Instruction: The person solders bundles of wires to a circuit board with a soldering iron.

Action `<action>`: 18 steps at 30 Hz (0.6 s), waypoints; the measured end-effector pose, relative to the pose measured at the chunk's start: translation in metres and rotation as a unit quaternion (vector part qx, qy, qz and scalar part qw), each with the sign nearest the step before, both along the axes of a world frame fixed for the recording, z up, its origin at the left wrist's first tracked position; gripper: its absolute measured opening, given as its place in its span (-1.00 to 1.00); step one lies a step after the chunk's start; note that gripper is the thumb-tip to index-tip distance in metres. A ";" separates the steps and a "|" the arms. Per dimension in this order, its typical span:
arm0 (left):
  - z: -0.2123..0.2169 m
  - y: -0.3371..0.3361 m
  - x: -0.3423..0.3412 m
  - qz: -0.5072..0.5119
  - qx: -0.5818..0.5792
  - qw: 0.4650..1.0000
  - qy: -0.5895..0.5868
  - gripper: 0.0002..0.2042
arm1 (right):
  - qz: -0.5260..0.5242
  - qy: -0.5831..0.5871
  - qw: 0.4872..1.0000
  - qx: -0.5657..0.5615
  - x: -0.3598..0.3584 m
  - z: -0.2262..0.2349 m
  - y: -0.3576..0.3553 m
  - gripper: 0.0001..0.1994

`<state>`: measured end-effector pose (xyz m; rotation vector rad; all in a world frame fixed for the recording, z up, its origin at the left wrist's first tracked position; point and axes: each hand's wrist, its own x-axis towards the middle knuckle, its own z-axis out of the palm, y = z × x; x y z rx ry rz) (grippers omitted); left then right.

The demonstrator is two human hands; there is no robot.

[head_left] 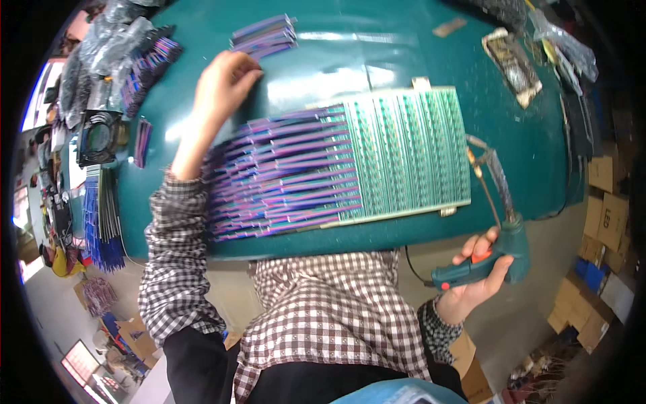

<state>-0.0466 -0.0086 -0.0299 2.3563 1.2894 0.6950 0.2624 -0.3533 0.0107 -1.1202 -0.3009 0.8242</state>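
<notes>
Teal tabletop [404, 40] fills most of the view, crowded at its far left with a small black fan [99, 137] and bundles of thin purple-blue strips [102, 222].

Nearer the middle, the left hand [225, 84] reaches out over the table with its fingers curled down and pressed together; whether they pinch a strip cannot be made out. Just beyond its fingertips lies a small stack of purple strips [264, 35]. Below its wrist, a wide fan of overlapped purple strips [282, 178] spreads toward the person, its right ends lying on the green panel [407, 158].

Further right and off the table edge, the right hand [479, 273] is wrapped tightly around the handle of a teal soldering gun [494, 256], a finger by the orange trigger, the nozzle pointing up toward the panel's corner.

Judging from this, the checked sleeve [176, 262] could brush the fanned strips and knock them out of line. With attention on the left reach, the gun's tip could drift onto the panel's edge, and its cord might snag at the table rim.
</notes>
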 end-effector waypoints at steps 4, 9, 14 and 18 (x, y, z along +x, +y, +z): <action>-0.016 -0.006 0.004 0.007 -0.058 0.998 -0.016 -0.87 | -0.014 -0.023 0.999 -0.020 0.002 -0.003 -0.006 -0.40; 0.005 0.019 0.018 0.002 0.012 1.000 0.006 -0.86 | -0.010 -0.032 0.998 -0.051 0.006 0.002 0.001 -0.43; 0.003 0.015 0.023 -0.032 -0.033 0.996 0.081 -0.85 | -0.021 -0.053 0.997 -0.048 -0.002 0.011 0.001 -0.42; 0.002 0.018 0.029 -0.033 0.087 0.995 0.024 -0.86 | 0.007 -0.044 0.998 -0.047 0.005 0.003 -0.006 -0.42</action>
